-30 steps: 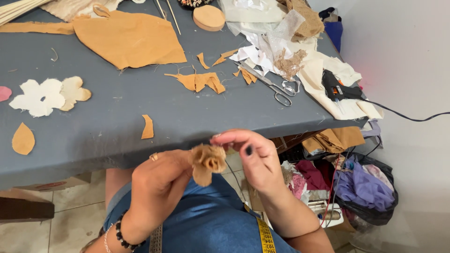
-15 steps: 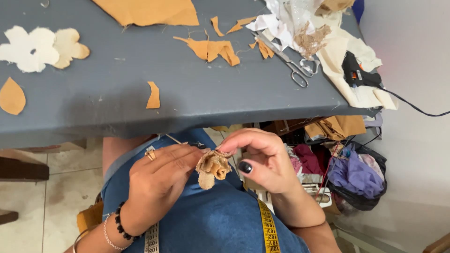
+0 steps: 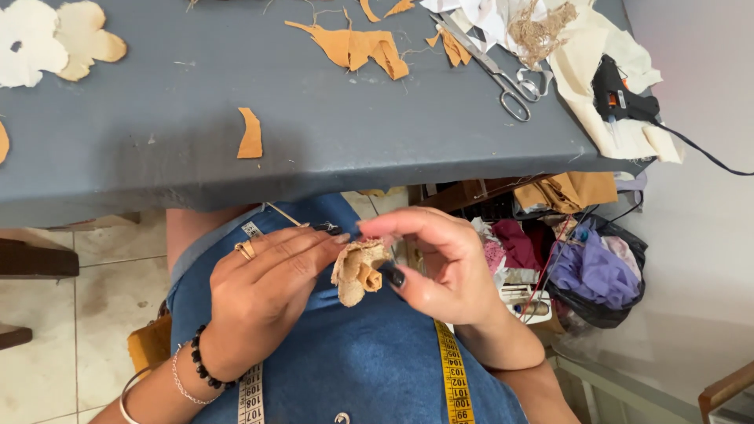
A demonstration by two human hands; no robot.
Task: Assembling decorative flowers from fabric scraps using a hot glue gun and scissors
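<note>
A small rolled tan fabric flower [image 3: 357, 269] is held over my lap, below the front edge of the grey table [image 3: 330, 149]. My right hand [image 3: 436, 267] pinches it from the right with thumb and fingers. The fingertips of my left hand [image 3: 263, 290] press against the flower's left side, along with a thin wooden stick [image 3: 287, 215] that slants up to the left. A yellow measuring tape [image 3: 454, 377] hangs down my blue top.
On the table lie orange fabric scraps [image 3: 357, 45], a single orange sliver [image 3: 251, 133], scissors [image 3: 503, 78], a black glue gun [image 3: 616, 90] on cream cloth and white and cream flower cut-outs [image 3: 47, 43]. A bag of fabric scraps [image 3: 589, 271] sits on the floor at right.
The view has dropped toward my lap, so the table has slid upward. Both hands brought the flower lower and closer and kept hold of it.
</note>
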